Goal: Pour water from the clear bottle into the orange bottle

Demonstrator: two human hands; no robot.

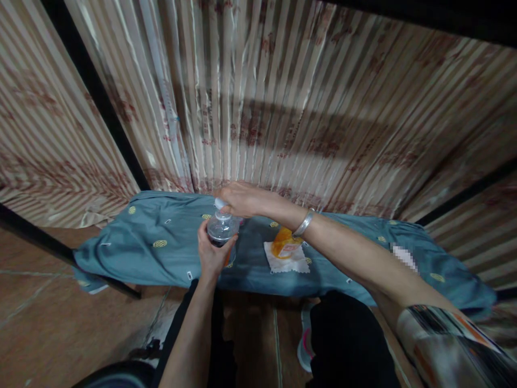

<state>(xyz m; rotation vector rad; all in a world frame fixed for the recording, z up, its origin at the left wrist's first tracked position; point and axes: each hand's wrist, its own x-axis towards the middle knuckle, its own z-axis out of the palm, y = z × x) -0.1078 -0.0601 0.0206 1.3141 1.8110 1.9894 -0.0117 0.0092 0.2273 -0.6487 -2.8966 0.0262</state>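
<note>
My left hand (212, 253) is wrapped round the body of a clear plastic bottle (222, 229), held upright over the cloth-covered surface. Over the bottle's mouth, my right hand (239, 198) is closed with its fingers on a white bottle cap (219, 203). The cap looks tilted at the neck; I cannot tell whether it is still attached. To the right of the bottle, an orange packet with a pale label (285, 243) lies on a small white cloth (297, 264), partly under my right forearm.
A blue-green patterned cloth (161, 261) covers the low bench. Striped curtains (258, 97) hang right behind it. Dark metal posts (97, 94) frame the sides. A small blurred white item (404, 257) lies at the right. My legs are close to the front edge.
</note>
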